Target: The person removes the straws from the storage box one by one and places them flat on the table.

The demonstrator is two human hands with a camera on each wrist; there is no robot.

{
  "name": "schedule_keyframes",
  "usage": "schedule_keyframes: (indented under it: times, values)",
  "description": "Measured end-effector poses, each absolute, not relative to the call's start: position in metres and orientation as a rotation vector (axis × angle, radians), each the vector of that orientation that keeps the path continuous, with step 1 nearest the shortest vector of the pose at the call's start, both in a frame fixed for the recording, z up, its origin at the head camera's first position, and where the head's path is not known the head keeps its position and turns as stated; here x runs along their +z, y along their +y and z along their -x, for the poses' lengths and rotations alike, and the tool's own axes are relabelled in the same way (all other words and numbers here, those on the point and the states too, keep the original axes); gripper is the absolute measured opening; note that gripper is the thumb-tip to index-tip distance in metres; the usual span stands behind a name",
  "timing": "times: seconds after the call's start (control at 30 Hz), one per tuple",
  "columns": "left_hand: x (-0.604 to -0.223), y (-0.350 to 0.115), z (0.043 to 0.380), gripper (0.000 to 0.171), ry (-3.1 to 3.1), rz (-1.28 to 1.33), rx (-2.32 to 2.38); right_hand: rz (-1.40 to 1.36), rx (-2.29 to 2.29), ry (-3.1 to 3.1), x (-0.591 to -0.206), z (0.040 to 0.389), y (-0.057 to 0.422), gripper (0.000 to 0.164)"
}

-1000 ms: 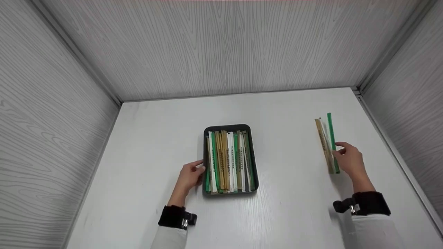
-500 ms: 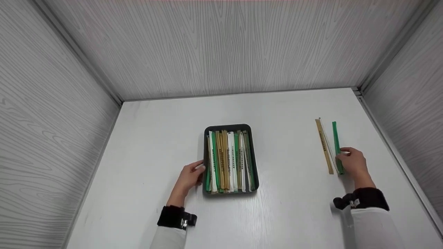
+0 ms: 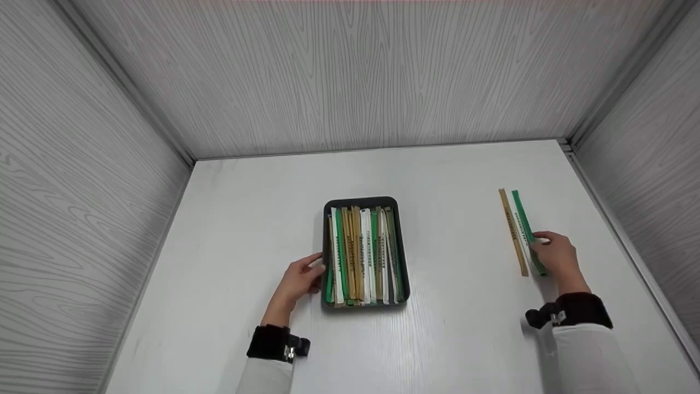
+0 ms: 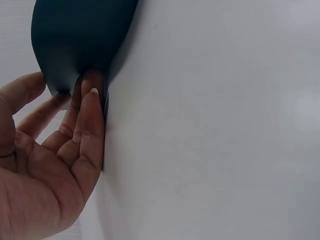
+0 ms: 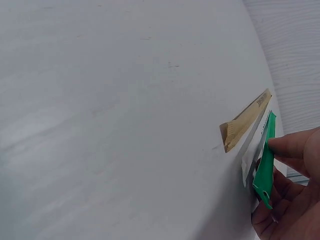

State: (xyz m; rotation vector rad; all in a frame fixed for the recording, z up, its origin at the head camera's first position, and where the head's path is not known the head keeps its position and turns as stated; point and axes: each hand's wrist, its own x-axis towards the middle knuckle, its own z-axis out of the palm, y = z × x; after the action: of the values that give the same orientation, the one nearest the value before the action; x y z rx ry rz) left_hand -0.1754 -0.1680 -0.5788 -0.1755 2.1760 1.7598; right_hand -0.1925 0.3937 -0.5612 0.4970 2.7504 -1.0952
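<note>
In the head view my right hand pinches a green paper-wrapped straw near its lower end, thumb and fingers on either side. Close-up in the right wrist view, the green straw is tilted, its crimped end toward me. A white wrapped straw lies right beside it, partly covered, and a brown one lies a little to the left. My left hand rests its fingertips on the left outer wall of a black tray. In the left wrist view its bent fingers touch the tray's wall.
Several green, white and brown wrapped straws stand lengthwise side by side in the tray. The white table is bounded by grey wood-grain panels at the back and both sides. The right panel is close to my right arm.
My right hand moved right and slightly down with the green straw, then its far end swung left over the white straw. The white and brown straws spread apart slightly. My left hand and the tray stay put.
</note>
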Motion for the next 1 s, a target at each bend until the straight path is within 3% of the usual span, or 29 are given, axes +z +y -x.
schedule_keyframes:
  times: [0.53,0.7,1.0]
  values:
    - [-0.581,-0.166,0.177,0.05,2.197,0.181,1.741,-0.491,-0.986,2.92,-0.548,0.191,0.373,0.051]
    - [-0.58,-0.167,0.176,0.05,2.196,0.18,1.742,-0.367,-1.004,3.052,-0.525,0.196,0.324,0.05]
    - [-0.58,-0.165,0.176,0.047,2.197,0.202,1.738,0.189,-1.16,3.037,-0.505,0.186,0.2,0.041]
